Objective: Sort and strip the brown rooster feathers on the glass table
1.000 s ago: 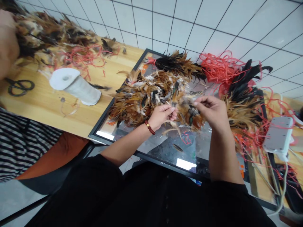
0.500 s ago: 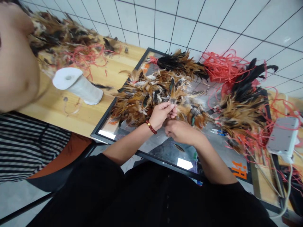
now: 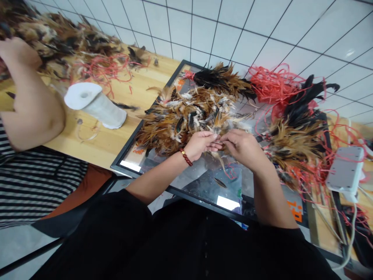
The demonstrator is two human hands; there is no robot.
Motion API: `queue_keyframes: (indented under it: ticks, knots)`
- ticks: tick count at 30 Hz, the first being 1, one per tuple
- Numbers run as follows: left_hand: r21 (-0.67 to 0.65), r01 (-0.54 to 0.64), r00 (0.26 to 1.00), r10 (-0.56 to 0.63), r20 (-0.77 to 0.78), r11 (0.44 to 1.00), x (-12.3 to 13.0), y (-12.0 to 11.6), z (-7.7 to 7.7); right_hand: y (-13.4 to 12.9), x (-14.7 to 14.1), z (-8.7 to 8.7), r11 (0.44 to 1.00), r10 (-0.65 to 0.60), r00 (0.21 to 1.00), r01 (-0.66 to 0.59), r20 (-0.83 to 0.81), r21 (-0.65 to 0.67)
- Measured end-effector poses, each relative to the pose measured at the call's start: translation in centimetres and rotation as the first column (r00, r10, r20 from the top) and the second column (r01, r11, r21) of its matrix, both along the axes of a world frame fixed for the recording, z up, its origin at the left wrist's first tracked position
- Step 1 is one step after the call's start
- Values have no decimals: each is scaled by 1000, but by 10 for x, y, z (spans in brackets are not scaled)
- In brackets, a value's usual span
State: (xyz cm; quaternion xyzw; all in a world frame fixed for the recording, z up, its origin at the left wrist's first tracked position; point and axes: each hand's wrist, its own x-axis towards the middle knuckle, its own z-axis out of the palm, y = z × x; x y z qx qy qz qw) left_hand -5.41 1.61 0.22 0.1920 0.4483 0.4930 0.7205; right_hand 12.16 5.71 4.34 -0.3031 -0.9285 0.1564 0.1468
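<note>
My left hand (image 3: 202, 145), with a red bead bracelet on its wrist, is closed in a pinch over the near edge of a pile of brown, white and black feathers (image 3: 166, 124). My right hand (image 3: 240, 146) meets it fingertip to fingertip, also pinched. What lies between the fingers is too small to name; a pale feather (image 3: 220, 159) and a thin red strand (image 3: 230, 171) hang just below them. One dark feather (image 3: 220, 182) lies on the glass panel (image 3: 201, 190) nearer to me.
A white spool (image 3: 99, 107) stands on the wooden table (image 3: 116, 144) at left, beside another person's arm (image 3: 37, 105). Red strings (image 3: 274, 85), feather bundles (image 3: 221, 77) and a white power strip (image 3: 345, 169) lie at the back and right.
My right hand has moved up and right, and a pale feather and red strand now show beneath it. My left hand has barely moved. The other person's arm has shifted, showing their forearm over the feathers.
</note>
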Motion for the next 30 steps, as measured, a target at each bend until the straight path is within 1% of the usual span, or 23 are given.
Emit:
queue_keyframes:
  ticks: [4,7,12,14,15,16,18,19,20,21,23,25,26,27,28,30]
  knots:
    - [-26,56,998,-56,2,998,-1,1,-5,1,0,1,991,12,997,-21,70,133]
    - [-26,108,994,-108,-5,994,-1,1,-8,0,0,4,979,10,994,-33,110,203]
    - [-4,179,983,-179,-29,984,1,-1,-8,-1,-2,3,975,41,995,-61,94,214]
    - [25,185,982,-184,-48,982,1,-2,-7,-1,-2,3,974,40,996,-57,82,218]
    - [50,168,985,-165,-57,984,0,-1,-6,0,0,3,972,2,997,-20,77,236]
    - [84,132,990,-127,-60,988,-1,-1,-4,1,1,3,965,-62,995,40,76,261]
    - [163,9,1000,-4,-26,987,-5,1,0,3,5,4,938,-210,972,172,102,300]
    - [195,-65,998,64,13,979,-7,2,3,4,6,5,930,-262,956,214,130,299]
    - [218,-134,991,124,58,967,-9,3,6,5,7,5,932,-282,946,229,163,279]
    - [230,-189,980,170,100,955,-11,4,8,5,6,5,945,-268,944,218,193,245]
    - [231,-262,961,232,149,937,-14,5,11,1,1,3,978,-168,961,134,220,161]
    - [221,-295,951,263,162,930,-15,6,12,-5,-10,-3,996,1,978,-19,210,84]
    - [214,-298,950,267,162,930,-15,6,12,-8,-17,-8,994,75,976,-89,206,61]
    - [206,-297,950,267,160,933,-14,7,11,-11,-23,-13,990,116,970,-130,212,55]
    - [195,-294,951,267,155,936,-13,7,10,-12,-28,-18,988,122,965,-141,232,66]
    - [165,-293,952,271,141,942,-12,6,9,-12,-32,-24,988,82,955,-117,284,106]
